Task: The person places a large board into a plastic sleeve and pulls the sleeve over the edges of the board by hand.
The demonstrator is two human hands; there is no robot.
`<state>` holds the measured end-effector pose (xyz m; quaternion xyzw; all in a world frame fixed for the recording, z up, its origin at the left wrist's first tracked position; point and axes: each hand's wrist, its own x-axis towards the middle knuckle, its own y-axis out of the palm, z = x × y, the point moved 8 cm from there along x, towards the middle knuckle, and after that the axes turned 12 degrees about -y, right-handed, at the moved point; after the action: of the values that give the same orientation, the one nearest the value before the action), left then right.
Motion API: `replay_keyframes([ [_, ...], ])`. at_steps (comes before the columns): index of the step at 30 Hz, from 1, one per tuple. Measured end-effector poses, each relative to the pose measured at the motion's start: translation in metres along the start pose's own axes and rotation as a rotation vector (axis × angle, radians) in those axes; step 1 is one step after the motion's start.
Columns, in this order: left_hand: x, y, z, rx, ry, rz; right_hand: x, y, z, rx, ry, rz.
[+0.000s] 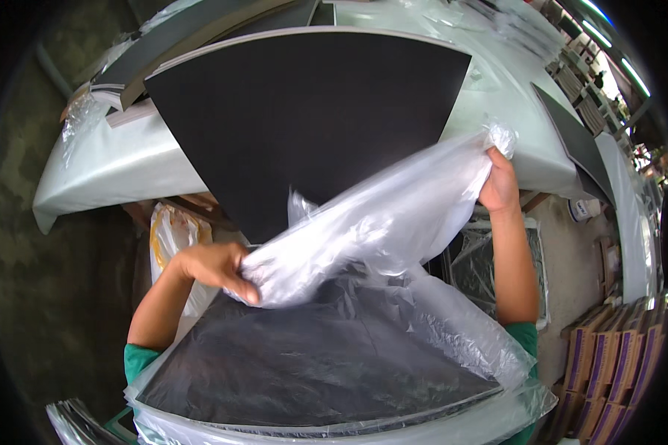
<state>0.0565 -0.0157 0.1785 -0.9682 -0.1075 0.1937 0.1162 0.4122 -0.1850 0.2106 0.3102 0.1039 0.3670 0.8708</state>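
Observation:
A clear plastic sheet (pixel 378 215) stretches slantwise between my hands, bunched at both ends. My left hand (pixel 219 271) grips its lower left end, and my right hand (pixel 499 182) is closed round the gathered upper right end. Below it, close to my body, lies a dark panel (pixel 312 363) covered in clear plastic wrap, with loose film spreading past its edges. Beyond the held sheet, a large black panel (pixel 304 111) rests on the white-covered table, its near end reaching over the table's edge. Part of that near end is hidden by the sheet.
More panels (pixel 200 37) are stacked at the far left of the table (pixel 111 178). A plastic bag (pixel 174 245) hangs below the table's edge on the left. Brown cartons (pixel 608 356) are piled at the lower right, and a white tub (pixel 583 210) stands on the floor.

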Motion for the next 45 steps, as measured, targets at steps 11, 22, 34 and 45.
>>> replay_keyframes([
  [11, -0.001, -0.013, 0.025, -0.552, -0.050, -0.123, -0.035, 0.035, -0.034, 0.249, -0.005, 0.296],
  [22, 0.000, -0.024, 0.008, -0.825, 0.182, -0.292, -0.017, 0.028, -0.002, 0.586, -0.172, 0.306],
  [34, -0.074, -0.102, -0.095, -0.253, 0.224, -0.978, -0.025, 0.051, 0.102, -1.136, -1.359, -0.392],
  [45, -0.112, -0.057, -0.095, 0.878, 0.792, -1.309, -0.073, 0.026, 0.056, -1.108, -1.357, 0.335],
])
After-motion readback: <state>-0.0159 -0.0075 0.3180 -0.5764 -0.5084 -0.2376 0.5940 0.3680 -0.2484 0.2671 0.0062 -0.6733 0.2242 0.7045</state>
